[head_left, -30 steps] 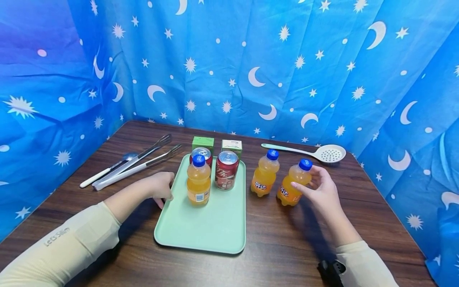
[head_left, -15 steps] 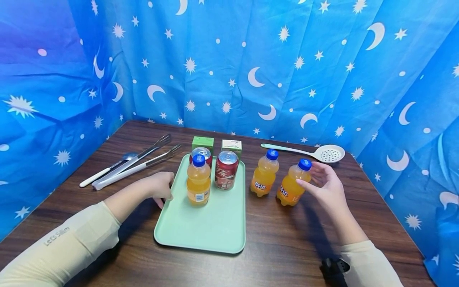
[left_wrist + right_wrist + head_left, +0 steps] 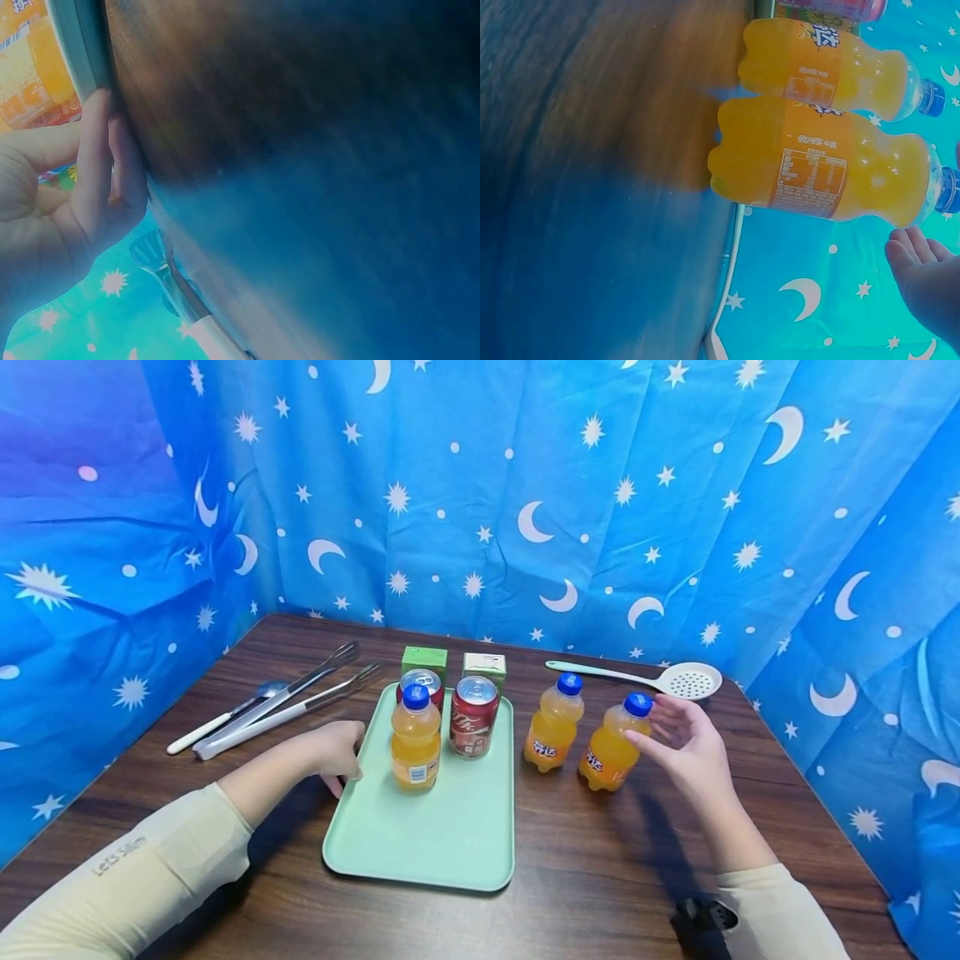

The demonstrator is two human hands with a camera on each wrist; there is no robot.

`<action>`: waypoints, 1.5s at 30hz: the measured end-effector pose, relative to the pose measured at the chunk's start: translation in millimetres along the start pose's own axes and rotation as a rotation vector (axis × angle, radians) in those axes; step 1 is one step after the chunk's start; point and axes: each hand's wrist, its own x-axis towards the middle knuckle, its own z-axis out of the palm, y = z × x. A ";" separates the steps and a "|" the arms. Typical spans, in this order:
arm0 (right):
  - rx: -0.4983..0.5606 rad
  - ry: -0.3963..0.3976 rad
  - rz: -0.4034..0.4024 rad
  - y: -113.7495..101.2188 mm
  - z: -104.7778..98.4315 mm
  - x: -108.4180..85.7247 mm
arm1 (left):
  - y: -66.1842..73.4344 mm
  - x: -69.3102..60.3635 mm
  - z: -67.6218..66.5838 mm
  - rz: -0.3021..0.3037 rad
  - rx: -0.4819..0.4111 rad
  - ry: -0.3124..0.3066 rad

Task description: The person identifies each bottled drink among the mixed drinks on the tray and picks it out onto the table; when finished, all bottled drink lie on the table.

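My right hand point(image 3: 686, 747) has its thumb and fingers spread apart at the right side of the rightmost orange drink bottle point(image 3: 609, 756), near its shoulder, though I cannot tell whether the tips touch it. That bottle stands upright on the table point(image 3: 585, 877), between the tray's point(image 3: 420, 852) right edge and the table's right edge, just beside a second bottle point(image 3: 553, 727), while my left hand point(image 3: 341, 756) pinches the tray's left edge.
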 end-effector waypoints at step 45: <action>0.046 0.116 -0.089 -5.2 -10.0 -9.1 | -0.9 -0.5 0.2 0.006 -0.012 -0.005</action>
